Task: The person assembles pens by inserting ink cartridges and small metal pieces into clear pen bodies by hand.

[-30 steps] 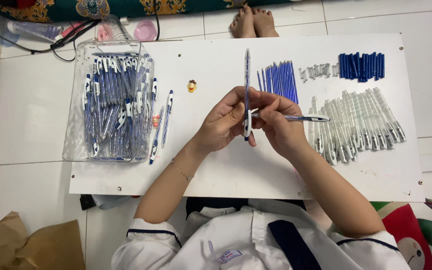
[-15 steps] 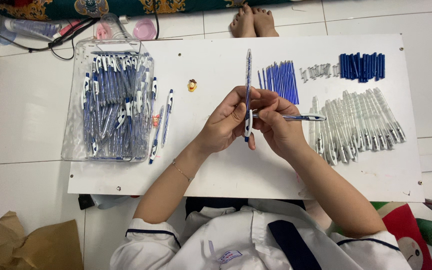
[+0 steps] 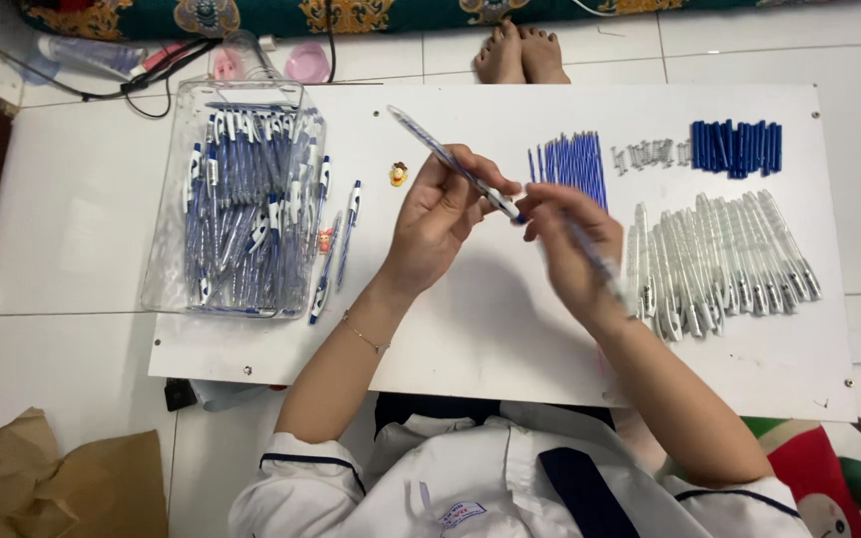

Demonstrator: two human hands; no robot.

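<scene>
Left hand (image 3: 440,214) pinches my blue-and-white pen (image 3: 450,164) tilted above the white board (image 3: 510,329) | right hand (image 3: 575,249) closed around a blurred clear barrel (image 3: 600,264) | finished pens fill the clear tray (image 3: 241,199).

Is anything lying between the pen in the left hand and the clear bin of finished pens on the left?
Two loose pens lie on the white board just right of the clear bin, and a small yellow figure sits nearby. Otherwise nothing visible blocks the way from the pen in the left hand.
</scene>
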